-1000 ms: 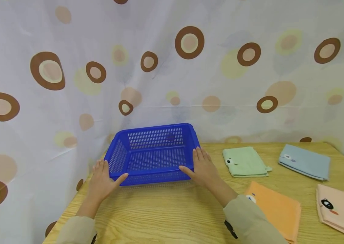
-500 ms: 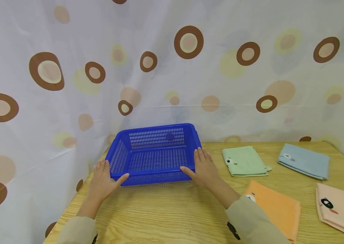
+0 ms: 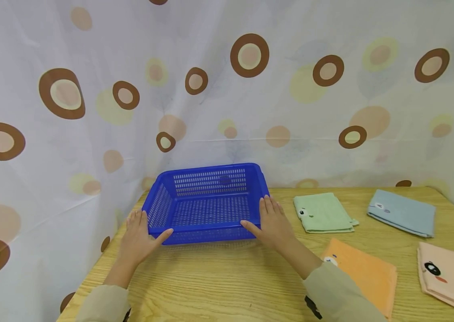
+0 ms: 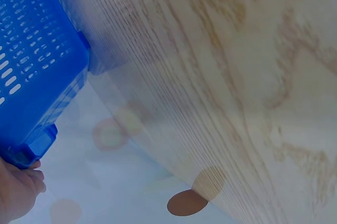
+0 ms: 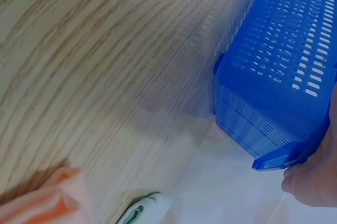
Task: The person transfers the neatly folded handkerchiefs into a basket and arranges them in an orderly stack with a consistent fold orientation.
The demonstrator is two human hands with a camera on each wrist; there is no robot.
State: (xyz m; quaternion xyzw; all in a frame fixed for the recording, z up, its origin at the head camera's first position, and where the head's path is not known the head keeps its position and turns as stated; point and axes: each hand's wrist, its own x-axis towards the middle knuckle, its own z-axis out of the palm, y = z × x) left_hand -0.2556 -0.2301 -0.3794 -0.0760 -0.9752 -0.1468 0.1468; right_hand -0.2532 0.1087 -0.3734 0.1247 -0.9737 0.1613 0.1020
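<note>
A blue plastic basket [image 3: 211, 235] with slotted walls and a mesh bottom stands at the back left of the wooden table, nothing inside it. My left hand [image 3: 136, 237] holds its near left corner, the thumb along the front rim and the fingers at the side. At the near right corner my right hand [image 3: 273, 226] grips the rim in the same way. In the left wrist view, fingertips [image 4: 38, 174] show beneath the rim's corner. The right wrist view has part of the right hand [image 5: 316, 179] against the basket's end rim.
Folded towels lie on the table's right side: green [image 3: 323, 214], blue [image 3: 401, 213], orange [image 3: 365, 277] under the right sleeve's edge, and pink [image 3: 452, 277]. A dotted curtain [image 3: 211, 112] hangs close behind the basket and along the table's left edge [image 3: 98, 264].
The basket has shifted slightly to the right, both hands moving along with it. The towels stay where they were.
</note>
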